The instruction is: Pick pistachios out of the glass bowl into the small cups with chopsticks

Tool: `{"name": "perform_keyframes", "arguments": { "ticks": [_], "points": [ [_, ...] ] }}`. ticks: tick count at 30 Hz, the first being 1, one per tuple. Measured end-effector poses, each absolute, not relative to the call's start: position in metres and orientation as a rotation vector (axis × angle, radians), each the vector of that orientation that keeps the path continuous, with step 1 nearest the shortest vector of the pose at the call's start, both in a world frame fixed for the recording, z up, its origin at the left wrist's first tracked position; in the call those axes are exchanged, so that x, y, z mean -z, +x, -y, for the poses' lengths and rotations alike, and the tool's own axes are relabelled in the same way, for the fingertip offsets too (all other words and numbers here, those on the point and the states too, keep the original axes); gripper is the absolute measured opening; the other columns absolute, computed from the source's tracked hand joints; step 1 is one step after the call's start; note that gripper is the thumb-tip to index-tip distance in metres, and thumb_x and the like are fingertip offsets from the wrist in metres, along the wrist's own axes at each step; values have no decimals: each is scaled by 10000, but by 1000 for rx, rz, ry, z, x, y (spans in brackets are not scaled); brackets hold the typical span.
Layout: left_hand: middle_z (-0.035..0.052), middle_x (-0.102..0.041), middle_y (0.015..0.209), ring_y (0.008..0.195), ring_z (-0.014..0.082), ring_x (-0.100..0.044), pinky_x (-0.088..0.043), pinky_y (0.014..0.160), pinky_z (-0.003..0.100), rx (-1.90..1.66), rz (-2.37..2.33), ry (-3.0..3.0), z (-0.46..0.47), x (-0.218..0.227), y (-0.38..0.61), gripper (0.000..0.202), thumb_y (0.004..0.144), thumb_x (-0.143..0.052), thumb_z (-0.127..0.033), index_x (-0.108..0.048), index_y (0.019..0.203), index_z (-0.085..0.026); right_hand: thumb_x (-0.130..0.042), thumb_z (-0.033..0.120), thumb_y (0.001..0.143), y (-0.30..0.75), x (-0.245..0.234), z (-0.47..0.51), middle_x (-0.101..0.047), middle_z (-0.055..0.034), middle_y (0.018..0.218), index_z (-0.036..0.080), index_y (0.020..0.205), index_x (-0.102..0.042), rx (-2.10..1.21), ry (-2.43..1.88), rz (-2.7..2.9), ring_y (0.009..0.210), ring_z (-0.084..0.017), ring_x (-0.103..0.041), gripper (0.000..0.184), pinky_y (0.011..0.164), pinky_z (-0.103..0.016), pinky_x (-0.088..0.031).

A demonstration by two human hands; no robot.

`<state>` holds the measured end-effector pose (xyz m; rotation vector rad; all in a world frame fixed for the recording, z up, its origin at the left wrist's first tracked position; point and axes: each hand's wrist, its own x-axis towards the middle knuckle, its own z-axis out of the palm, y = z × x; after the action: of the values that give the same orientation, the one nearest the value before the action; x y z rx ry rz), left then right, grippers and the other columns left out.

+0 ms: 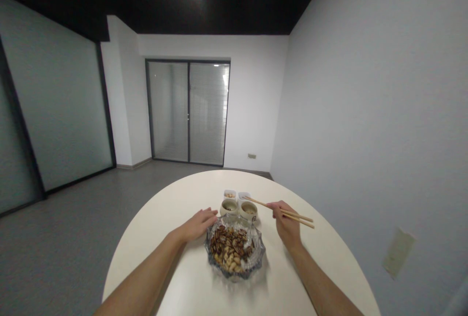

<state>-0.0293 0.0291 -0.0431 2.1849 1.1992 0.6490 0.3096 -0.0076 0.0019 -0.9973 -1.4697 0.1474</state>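
- Head view, lower middle: left hand (197, 225) open, fingers apart & extended, tips just beside rim of scalloped glass bowl (260, 252); can't tell if touching.
- Right of bowl: right hand (287, 223) closed on wooden chopsticks (263, 204), which stick out both sides of it; longest end reaches toward small white square dishes (244, 196).
- Bowl sits lower centre on round cream tabletop (183, 277), w/ dark striped sunflower seeds (223, 238) & cashews (230, 257) heaped inside.
- Just above bowl: two small round cups (248, 211), side by side, w/ dishes right behind them; contents too small to tell.
- Risk: smooth sticks & rounded cashews could slip, dropping a nut on tabletop if grip is loose.
- Risk: cups & dishes stand close, so a stray stick end could knock or tip one.
- Risk: bowl heaped high; a careless poke could spill seeds over rim. Left hand bumping rim could shift bowl.
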Motion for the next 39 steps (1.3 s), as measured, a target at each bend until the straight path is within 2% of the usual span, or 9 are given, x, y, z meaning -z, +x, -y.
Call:
{"name": "perform_keyframes", "arguments": {
  "ticks": [7,14,20,26,30,39],
  "points": [
    [92,-535,1622,1589,375,-333,-132,1333,583,-664,-1190,2172,-28,43,-30,739,1001,-381,-781,-703,1405,-253,-529,767,952,296,-9,22,-517,2,483,207,645,-749,-385,-996,1572,468,-158,-490,676,474,-270,-392],
    [93,-539,1618,1582,394,-340,-141,1327,602,-675,-1184,2165,-29,44,-30,712,1004,-395,-766,-716,1388,-259,-597,767,923,279,0,24,-541,3,519,197,690,-767,-539,-917,1649,495,-151,-489,639,489,-256,-393],
    [105,-530,1626,1588,362,-336,-143,1330,579,-656,-1192,2174,-26,40,-29,697,1029,-385,-727,-702,1406,-234,-624,712,947,268,4,27,-557,0,561,206,625,-711,-503,-813,1729,545,-160,-506,606,527,-268,-406],
    [82,-554,1608,1580,369,-353,-156,1333,559,-700,-1187,2149,-25,42,-29,681,1017,-421,-737,-718,1392,-253,-579,655,1005,265,5,29,-597,-9,606,214,684,-736,-399,-773,1862,571,-170,-515,568,543,-277,-394],
    [85,-556,1607,1575,379,-360,-158,1333,561,-699,-1204,2143,-28,45,-31,712,1004,-422,-761,-701,1416,-253,-582,615,1023,264,1,31,-593,-6,595,217,645,-681,-371,-748,1938,578,-172,-512,558,567,-285,-392],
    [92,-539,1620,1582,374,-347,-153,1333,561,-666,-1200,2179,-31,48,-31,737,1013,-382,-765,-674,1448,-245,-507,664,1042,264,-5,37,-603,-11,590,224,639,-645,-354,-738,1999,587,-179,-526,613,589,-298,-403]
  ]
}}
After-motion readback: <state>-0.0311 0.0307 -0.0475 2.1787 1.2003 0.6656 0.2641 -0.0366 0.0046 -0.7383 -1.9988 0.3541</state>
